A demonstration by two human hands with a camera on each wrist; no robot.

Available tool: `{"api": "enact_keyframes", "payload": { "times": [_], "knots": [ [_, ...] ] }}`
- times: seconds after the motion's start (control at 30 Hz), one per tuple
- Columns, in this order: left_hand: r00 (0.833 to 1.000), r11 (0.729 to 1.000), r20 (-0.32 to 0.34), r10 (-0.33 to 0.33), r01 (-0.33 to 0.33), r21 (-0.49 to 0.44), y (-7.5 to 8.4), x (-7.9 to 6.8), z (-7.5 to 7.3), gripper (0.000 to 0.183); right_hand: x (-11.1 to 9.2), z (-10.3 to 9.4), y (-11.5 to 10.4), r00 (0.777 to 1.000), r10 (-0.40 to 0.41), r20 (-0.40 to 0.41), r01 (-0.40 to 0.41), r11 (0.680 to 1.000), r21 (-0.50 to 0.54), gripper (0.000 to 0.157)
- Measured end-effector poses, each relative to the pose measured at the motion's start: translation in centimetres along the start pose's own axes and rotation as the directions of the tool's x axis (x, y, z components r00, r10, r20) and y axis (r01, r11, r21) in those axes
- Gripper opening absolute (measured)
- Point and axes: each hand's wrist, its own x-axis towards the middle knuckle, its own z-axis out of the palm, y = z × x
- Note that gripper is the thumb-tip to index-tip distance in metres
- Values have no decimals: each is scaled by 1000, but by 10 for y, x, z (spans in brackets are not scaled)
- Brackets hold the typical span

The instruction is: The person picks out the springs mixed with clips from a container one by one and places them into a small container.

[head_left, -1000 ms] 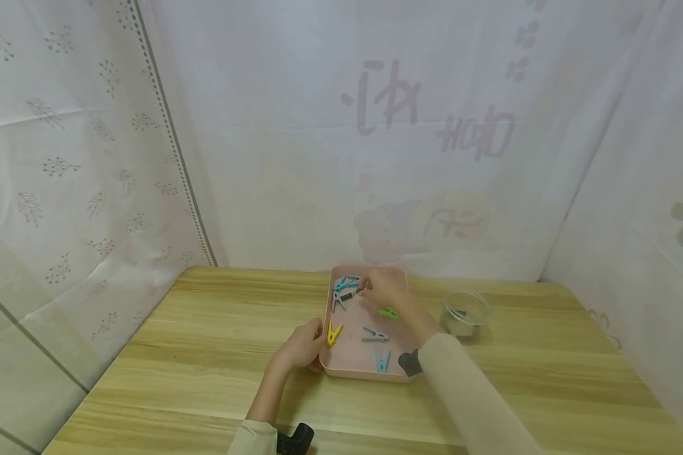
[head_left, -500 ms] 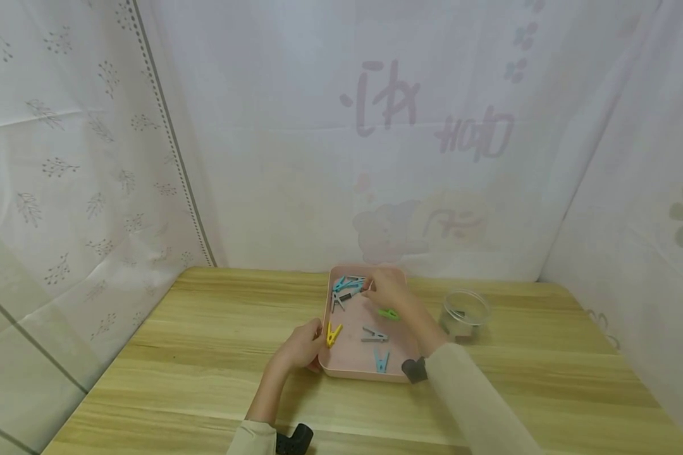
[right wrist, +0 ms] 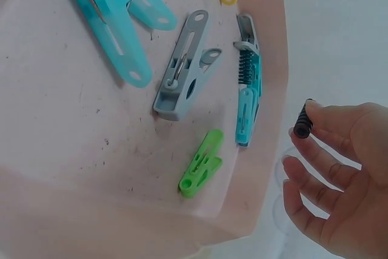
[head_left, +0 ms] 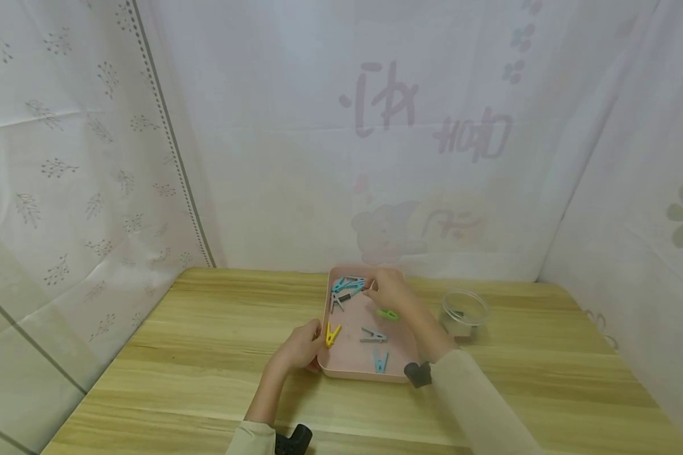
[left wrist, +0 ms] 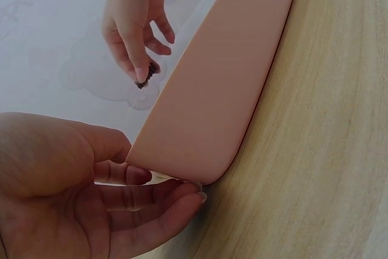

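My left hand (head_left: 300, 345) grips the near left side of a pink tray (head_left: 364, 375), with its fingers curled at the tray's corner in the left wrist view. Over the far part of the tray, my right hand (head_left: 388, 291) pinches a small black coil spring (right wrist: 303, 122) between thumb and forefinger. Inside the tray lie a yellow clothespin (head_left: 332, 335), a green clothespin (right wrist: 202, 165), a grey clothespin (right wrist: 182, 68) and a light blue clothespin (head_left: 381, 361). More blue and grey clothespins (head_left: 348, 284) cluster at its far left, one with a dark coil beside it.
A clear round container (head_left: 465, 309) stands right of the tray, with a dark item inside. The wooden table (head_left: 222, 341) backs onto a printed white curtain (head_left: 284, 158), and patterned curtains hang at both sides.
My right hand has shifted slightly to the right, and its forearm has moved a little outward. My left hand stays on the tray, and the clothespins lie as before.
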Motion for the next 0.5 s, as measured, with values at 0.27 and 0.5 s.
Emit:
{"api": "enact_keyframes", "payload": {
  "times": [0.27,0.5],
  "knots": [
    [1000,1000,0,-9,9,-11,1,-1,1,13,-4,-3,-2,1000,-18,-5,18,1000,8,10],
    [1000,1000,1,-14,14,-10,1,0,0,14,-11,-5,-4,1000,-19,-20,19,999,42,8]
  ]
}}
